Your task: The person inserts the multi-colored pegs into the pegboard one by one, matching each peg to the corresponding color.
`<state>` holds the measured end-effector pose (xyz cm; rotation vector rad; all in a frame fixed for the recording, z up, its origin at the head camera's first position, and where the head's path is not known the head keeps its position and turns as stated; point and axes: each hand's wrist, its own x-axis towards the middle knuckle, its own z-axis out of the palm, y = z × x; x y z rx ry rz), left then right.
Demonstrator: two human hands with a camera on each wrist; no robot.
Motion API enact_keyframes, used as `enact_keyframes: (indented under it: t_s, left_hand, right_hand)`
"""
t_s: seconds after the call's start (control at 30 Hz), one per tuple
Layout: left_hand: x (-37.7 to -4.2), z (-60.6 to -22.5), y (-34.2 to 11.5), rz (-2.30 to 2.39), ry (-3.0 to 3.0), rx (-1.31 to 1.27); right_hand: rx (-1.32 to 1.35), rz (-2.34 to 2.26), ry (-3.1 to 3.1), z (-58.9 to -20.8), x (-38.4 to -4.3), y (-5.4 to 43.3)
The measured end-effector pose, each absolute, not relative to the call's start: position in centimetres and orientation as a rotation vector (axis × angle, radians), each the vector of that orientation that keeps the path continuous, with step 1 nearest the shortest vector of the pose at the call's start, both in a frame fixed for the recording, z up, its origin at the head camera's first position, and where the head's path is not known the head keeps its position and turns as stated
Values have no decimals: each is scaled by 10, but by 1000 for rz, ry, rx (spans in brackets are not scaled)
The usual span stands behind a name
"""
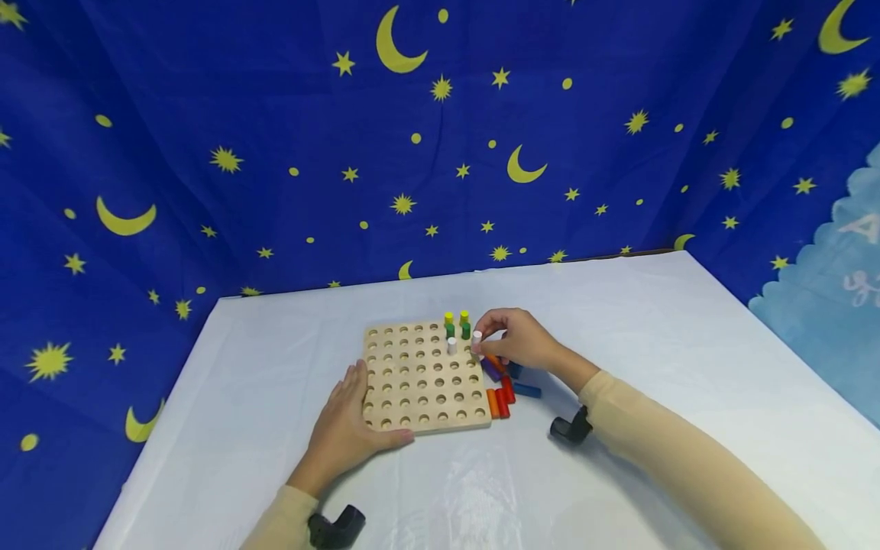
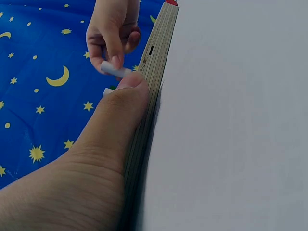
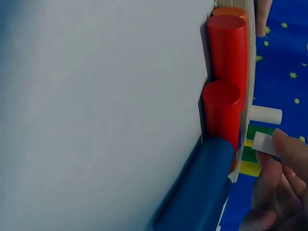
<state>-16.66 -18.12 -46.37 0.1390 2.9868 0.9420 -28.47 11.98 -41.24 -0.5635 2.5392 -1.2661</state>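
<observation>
While the left grip (image 1: 344, 435) braces the pegboard's (image 1: 450, 427) near-left corner, fingers straight and holding nothing, a standing white peg (image 1: 451, 346) sits toward the board's right side. Just right of it, the nearer right grip (image 1: 519, 340) pinches another white peg (image 1: 477, 338) left of the palm, near upright, slightly tilted, over the right edge; can't tell if it's seated. Far right, cut-off white lettering (image 1: 861, 227) shows "A" and maybe "y".
</observation>
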Motion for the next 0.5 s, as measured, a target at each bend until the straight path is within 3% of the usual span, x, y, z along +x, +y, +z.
enact_keyframes:
  t_s: [0.5]
  left_hand:
    - [-167,-463,-181,935,2987,143]
  right_hand:
    - [-553,-1164,2617,-417,-288,106]
